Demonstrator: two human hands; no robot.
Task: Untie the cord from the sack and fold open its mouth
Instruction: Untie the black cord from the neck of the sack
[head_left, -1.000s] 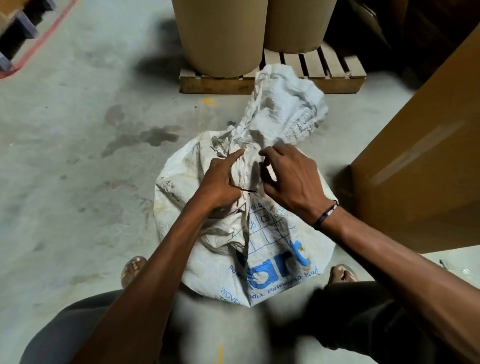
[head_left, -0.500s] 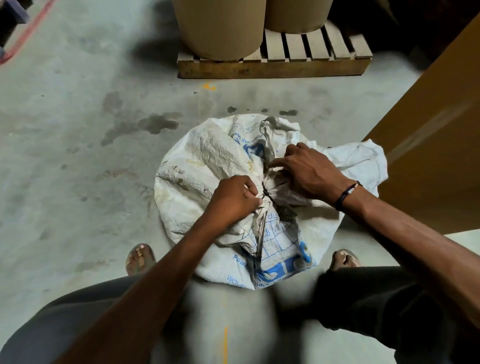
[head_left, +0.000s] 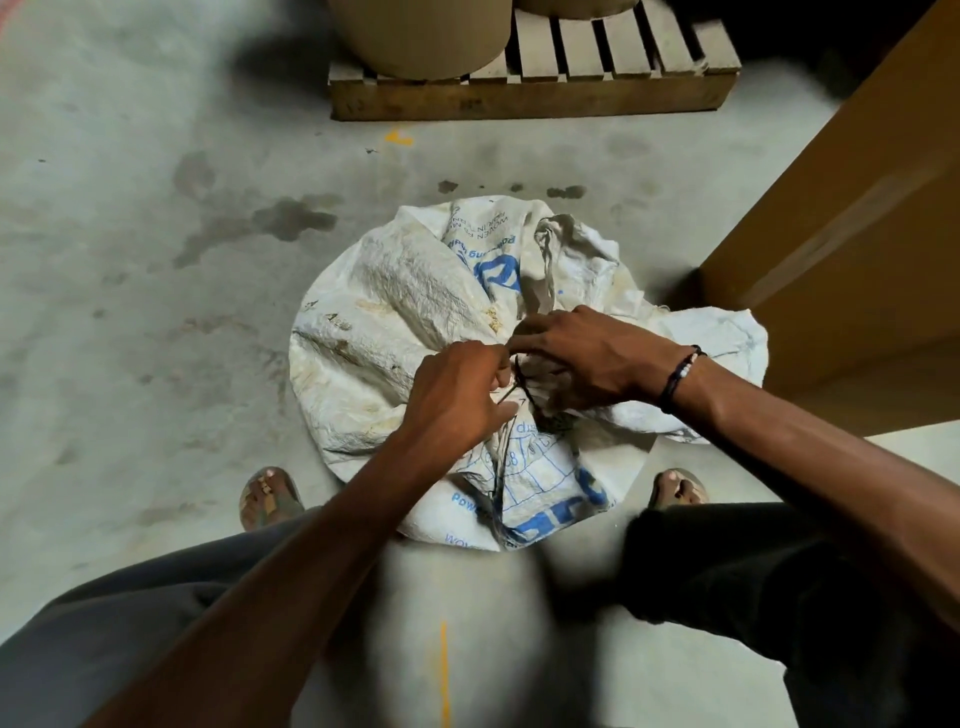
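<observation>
Your arms are bare from the elbows down, with no sleeves showing. On your right wrist, at about three o'clock from frame centre, sits a thin dark cord bracelet (head_left: 679, 376) strung with a few pale beads. Your left leg, at seven o'clock, wears grey trousers (head_left: 130, 639); your right leg, at four o'clock, looks darker, nearly black (head_left: 727, 566). Each foot is in an open-toed sandal: the left sandal (head_left: 270, 496) at eight o'clock, the right sandal (head_left: 679, 487) at four.
</observation>
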